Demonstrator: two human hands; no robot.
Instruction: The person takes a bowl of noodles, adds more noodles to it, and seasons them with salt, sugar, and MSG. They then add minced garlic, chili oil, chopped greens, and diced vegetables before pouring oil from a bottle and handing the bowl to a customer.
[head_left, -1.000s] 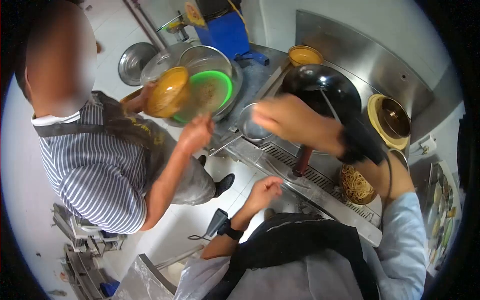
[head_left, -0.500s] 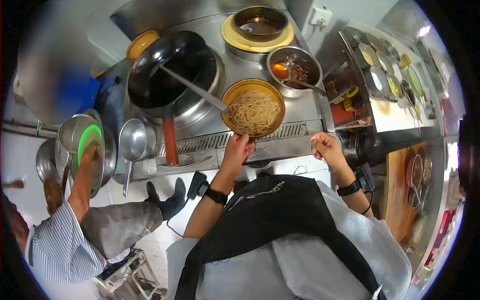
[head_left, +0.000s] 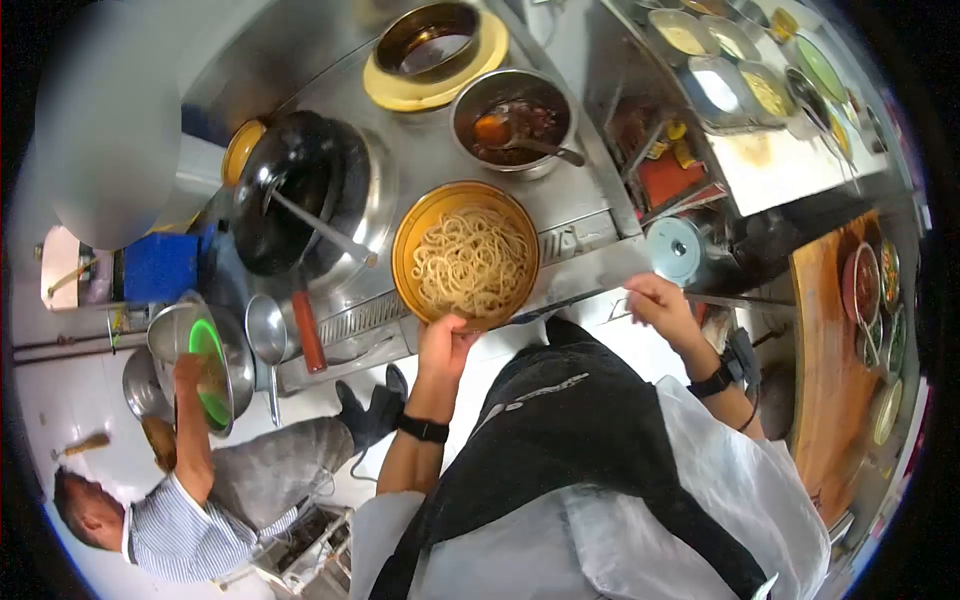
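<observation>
My left hand [head_left: 446, 346] is closed on the near rim of a yellow-brown bowl [head_left: 405, 240], thumb over the edge. Pale noodles [head_left: 470, 262] fill the bowl, which reaches over the front edge of the steel counter. To the right, my right hand [head_left: 660, 305] hovers apart from everything, holding nothing, its fingers loosely bent and somewhat apart. Beyond the bowl stands a steel pot [head_left: 512, 120] of dark red sauce, with a spoon [head_left: 540, 149] resting in it. A black wok [head_left: 290, 195] with a red handle [head_left: 309, 332] and a long-handled ladle [head_left: 320, 226] lies to the left.
A dark pot [head_left: 427, 40] sits on a yellow lid [head_left: 388, 88] at the back. On the left, a co-worker [head_left: 200, 520] reaches into a green strainer [head_left: 207, 372]. Ingredient trays [head_left: 715, 90] and a wooden board [head_left: 825, 370] are on the right. A saucepan [head_left: 267, 328] lies near the counter edge.
My left hand has taken hold of the bowl and drawn it toward me. The ladle handle no longer overlaps the bowl. My view has turned to the right.
</observation>
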